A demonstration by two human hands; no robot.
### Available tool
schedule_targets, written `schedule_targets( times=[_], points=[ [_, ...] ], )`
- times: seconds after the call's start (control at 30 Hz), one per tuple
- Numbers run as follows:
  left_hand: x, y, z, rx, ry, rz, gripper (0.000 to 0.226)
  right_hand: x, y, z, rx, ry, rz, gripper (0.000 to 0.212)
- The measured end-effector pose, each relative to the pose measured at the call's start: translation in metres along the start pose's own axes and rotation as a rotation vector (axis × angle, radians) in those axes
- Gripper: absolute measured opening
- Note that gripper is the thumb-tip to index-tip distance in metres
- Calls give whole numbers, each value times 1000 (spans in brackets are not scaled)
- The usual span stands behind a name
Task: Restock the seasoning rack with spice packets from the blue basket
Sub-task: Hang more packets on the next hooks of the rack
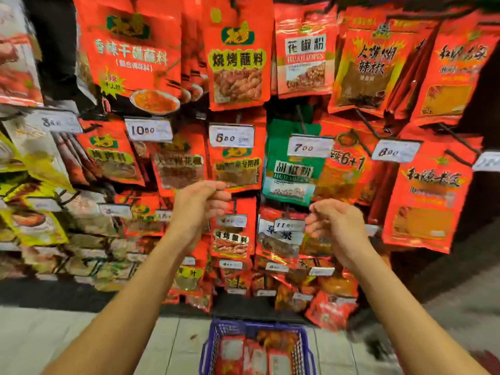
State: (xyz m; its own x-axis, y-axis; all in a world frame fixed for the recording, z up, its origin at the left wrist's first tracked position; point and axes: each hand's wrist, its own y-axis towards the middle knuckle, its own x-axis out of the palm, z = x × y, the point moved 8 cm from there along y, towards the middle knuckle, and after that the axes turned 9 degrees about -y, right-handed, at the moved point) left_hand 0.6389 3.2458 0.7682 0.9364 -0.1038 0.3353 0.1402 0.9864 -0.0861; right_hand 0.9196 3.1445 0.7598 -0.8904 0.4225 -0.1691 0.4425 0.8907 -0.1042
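The seasoning rack (pixel 364 123) fills the view, its pegs hung with red spice packets behind white price tags. My left hand (pixel 200 207) is raised with curled fingers, and thumb and forefinger pinch the lower left corner of a red spice packet (pixel 238 169) hanging under the 5.80 tag. My right hand (pixel 335 226) hovers in front of the 11.80 tag (pixel 289 225), fingers loosely curled, holding nothing. On the floor below stands the blue basket (pixel 213 336) with several red packets lying inside.
A green pepper packet (pixel 292 169) hangs right of the pinched one. Yellow packets (pixel 35 226) fill the rack's left side. Loose red packets (pixel 330 309) crowd the bottom row above the basket. A tiled floor (pixel 67 334) runs along the front.
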Motion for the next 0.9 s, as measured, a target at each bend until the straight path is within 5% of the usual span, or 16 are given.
schedule_targets(
  times=[0.3,0.7,0.9],
  points=[
    [-40,-69,-206,-424,40,200,20,-7,-32,213,386,-83,-115,28],
    [-157,-130,-470,-904,307,375,14,37,-94,524,857,-224,-72,13],
    [-233,-133,-635,-1061,441,260,18,97,-111,722,820,-640,-395,26]
  ],
)
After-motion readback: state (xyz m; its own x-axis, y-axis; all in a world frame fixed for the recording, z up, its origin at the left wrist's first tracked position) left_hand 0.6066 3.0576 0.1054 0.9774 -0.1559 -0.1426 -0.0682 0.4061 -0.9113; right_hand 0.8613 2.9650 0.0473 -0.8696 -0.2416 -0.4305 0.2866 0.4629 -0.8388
